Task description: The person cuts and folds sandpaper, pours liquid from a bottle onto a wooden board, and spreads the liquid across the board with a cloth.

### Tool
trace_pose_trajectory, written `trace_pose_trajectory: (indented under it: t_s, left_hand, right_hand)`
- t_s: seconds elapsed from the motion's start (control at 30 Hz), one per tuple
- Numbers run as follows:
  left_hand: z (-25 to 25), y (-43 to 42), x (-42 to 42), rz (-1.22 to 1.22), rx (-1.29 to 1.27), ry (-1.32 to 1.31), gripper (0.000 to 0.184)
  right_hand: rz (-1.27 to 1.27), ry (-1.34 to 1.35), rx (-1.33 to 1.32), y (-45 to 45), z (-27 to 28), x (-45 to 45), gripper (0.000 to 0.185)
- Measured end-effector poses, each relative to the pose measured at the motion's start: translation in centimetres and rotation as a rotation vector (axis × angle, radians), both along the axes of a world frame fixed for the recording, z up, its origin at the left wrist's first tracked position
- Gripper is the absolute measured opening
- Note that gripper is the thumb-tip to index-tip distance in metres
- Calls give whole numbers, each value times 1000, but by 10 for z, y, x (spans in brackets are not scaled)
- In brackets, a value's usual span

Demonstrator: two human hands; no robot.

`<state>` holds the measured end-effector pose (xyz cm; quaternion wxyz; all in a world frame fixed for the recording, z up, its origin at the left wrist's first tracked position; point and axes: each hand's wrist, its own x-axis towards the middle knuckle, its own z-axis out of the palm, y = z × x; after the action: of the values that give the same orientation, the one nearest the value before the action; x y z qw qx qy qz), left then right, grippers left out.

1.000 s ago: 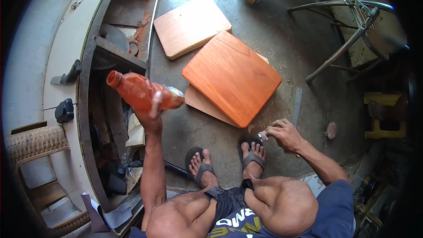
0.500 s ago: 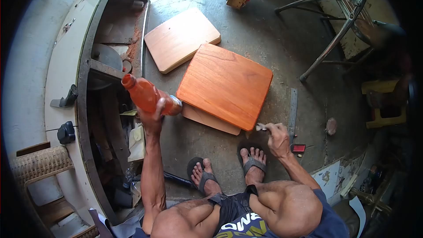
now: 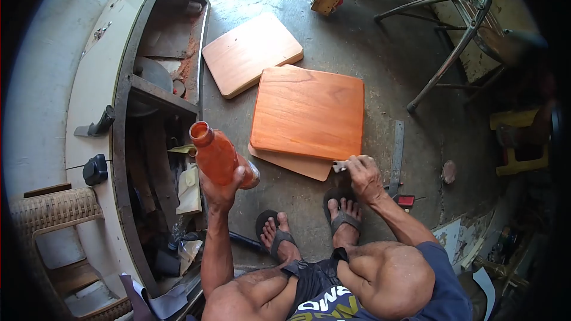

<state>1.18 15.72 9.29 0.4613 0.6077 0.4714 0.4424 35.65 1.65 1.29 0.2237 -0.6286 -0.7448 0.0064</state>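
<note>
My left hand (image 3: 221, 189) is wrapped around an orange-red bottle (image 3: 219, 157), held tilted with its open mouth up and to the left. My right hand (image 3: 364, 176) pinches a small whitish wad, perhaps cloth (image 3: 340, 166), at the near right corner of an orange-stained wooden board (image 3: 309, 113). The stained board has rounded corners and lies across a paler board (image 3: 291, 165), whose near edge sticks out below it. Behind and to the left is a thick light wooden board (image 3: 253, 53), close to the stained one.
An open cabinet (image 3: 134, 89) runs along the left, with a knife (image 3: 97, 123) on its pale surface. On the floor at the right lie a metal ruler (image 3: 397, 151), a small red box (image 3: 405, 201) and a round pinkish piece (image 3: 448, 172). A metal-legged chair (image 3: 443, 68) stands farther back.
The stained board has turned counterclockwise, so its near edge lies more level. My right hand has shifted slightly left and up, now at its corner. The bottle has moved right and stands more upright.
</note>
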Motion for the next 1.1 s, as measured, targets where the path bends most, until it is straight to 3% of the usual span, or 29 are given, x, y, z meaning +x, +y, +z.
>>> trace_pose_trajectory:
  t_s: [0.13,0.27,0.33,0.37,0.47,0.53,0.67,0.9,0.97,1.1]
  left_hand:
    - [-22,-11,-8,30,128,67,79]
    - [-5,-24,2,-13,105,307,84]
    - [4,-30,12,-93,169,453,84]
    - [4,-33,16,-115,142,447,86]
    - [6,-39,22,-203,178,647,87]
    - [8,-41,25,-229,214,703,88]
    - [21,-42,32,-262,263,854,85]
    - [43,-42,44,-343,208,1021,80]
    - [56,-41,53,-369,178,1072,76]
    - [78,-38,67,-430,135,1220,63]
  right_hand:
    - [-192,89,-60,14,7,28,21]
    - [-273,169,-42,23,-6,35,14]
    - [-471,766,-227,32,21,14,13]
    - [-457,899,-292,35,42,4,16]
    - [-312,1012,-258,51,83,-18,28]
    - [-168,909,-182,61,123,-34,31]
    - [-119,738,-112,64,123,-52,29]
    - [-154,726,-73,49,88,-67,28]
    - [-297,1023,-254,45,76,-69,27]
    - [-344,1286,-400,45,59,-64,29]
